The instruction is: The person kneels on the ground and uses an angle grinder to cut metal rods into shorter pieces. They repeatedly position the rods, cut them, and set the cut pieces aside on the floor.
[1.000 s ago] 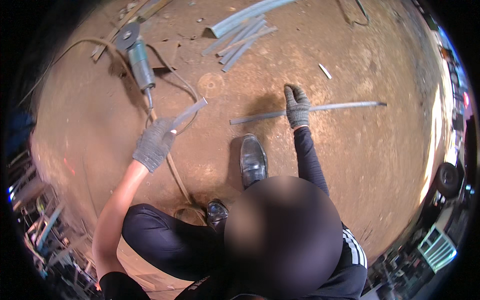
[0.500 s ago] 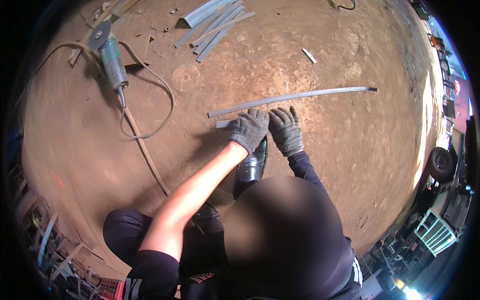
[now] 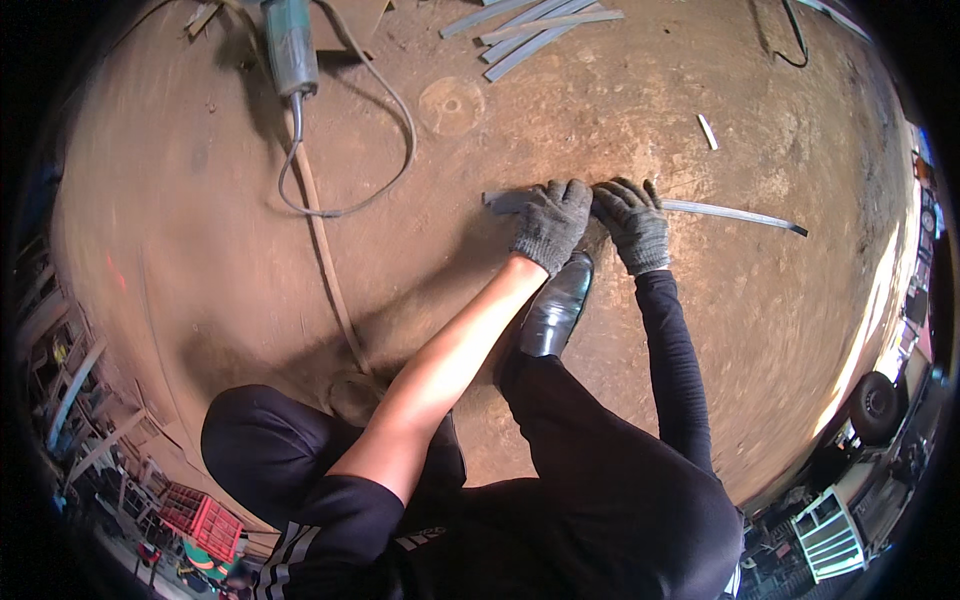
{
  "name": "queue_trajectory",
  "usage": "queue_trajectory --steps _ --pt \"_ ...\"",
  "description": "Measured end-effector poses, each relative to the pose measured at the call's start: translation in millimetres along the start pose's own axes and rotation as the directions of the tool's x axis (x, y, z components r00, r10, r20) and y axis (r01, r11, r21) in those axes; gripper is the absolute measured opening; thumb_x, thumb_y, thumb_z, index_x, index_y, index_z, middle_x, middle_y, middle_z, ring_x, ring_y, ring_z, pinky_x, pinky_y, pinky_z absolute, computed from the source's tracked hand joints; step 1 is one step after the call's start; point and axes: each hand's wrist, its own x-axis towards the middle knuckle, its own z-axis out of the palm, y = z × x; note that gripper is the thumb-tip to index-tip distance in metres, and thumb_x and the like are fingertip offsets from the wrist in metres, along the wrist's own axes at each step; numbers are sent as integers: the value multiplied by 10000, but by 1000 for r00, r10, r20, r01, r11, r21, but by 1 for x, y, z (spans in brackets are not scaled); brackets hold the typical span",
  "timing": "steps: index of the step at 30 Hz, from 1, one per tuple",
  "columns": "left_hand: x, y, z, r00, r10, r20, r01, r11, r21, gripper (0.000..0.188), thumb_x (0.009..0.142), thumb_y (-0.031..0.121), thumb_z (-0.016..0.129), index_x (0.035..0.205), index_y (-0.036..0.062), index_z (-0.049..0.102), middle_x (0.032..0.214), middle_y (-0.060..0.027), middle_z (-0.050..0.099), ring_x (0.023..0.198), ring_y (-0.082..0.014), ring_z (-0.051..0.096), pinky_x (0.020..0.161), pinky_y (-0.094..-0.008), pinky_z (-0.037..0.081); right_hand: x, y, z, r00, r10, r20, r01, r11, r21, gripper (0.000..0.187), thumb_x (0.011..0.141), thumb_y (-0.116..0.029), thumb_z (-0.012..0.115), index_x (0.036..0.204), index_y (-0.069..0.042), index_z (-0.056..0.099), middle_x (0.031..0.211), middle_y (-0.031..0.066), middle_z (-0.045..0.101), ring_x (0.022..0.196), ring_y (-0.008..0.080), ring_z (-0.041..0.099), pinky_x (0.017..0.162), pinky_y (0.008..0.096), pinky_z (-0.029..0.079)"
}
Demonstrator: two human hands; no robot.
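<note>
A long grey metal strip point(image 3: 735, 210) lies across the ground in front of my shoe, its dark-tipped end out to the right. My left hand point(image 3: 555, 222), in a grey knitted glove, has its fingers curled over the strip's left part. A grey metal end point(image 3: 508, 203) sticks out to the left of that hand; it looks doubled, with a shorter piece alongside the long one. Close beside it, my right hand point(image 3: 634, 225), gloved too, is bent over the strip with fingers pointing down. The metal under both palms is hidden.
An angle grinder point(image 3: 290, 50) with a looping cord point(image 3: 412, 140) lies at the far left. Several metal strips point(image 3: 545, 35) are piled at the far middle. A small white stick point(image 3: 708, 132) lies at the far right. My black shoe point(image 3: 558, 308) stands just behind my hands.
Both hands have moved forward onto the long strip, which lay beyond them before. The shorter piece under my left hand has come up against it. The view has shifted too.
</note>
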Motion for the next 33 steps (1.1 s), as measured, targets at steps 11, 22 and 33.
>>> queue_trajectory --steps 11,22,33 --pt "3 -1 17 991 -50 -123 36 993 -112 150 877 212 576 951 110 657 948 -72 572 912 -263 588 736 -438 491 1 4 7 1000 20 -17 -19 1000 21 347 850 -322 728 1176 -204 735 1124 58 703 1059 299 630 969 443 462" --pt "3 -3 13 998 -28 -62 21 994 -111 154 884 199 579 973 106 662 966 -68 585 942 -255 593 757 -440 495 3 2 6 999 38 -14 -37 998 48 323 845 -323 736 1146 -207 753 1102 44 711 1047 279 637 949 411 480" --pt "1 -7 11 998 -34 -52 31 998 -58 148 884 198 577 966 111 666 959 -64 572 932 -259 587 736 -440 494 8 -4 5 999 -7 -50 11 997 81 302 842 -297 746 1119 -178 761 1069 55 716 1005 270 656 925 401 489"
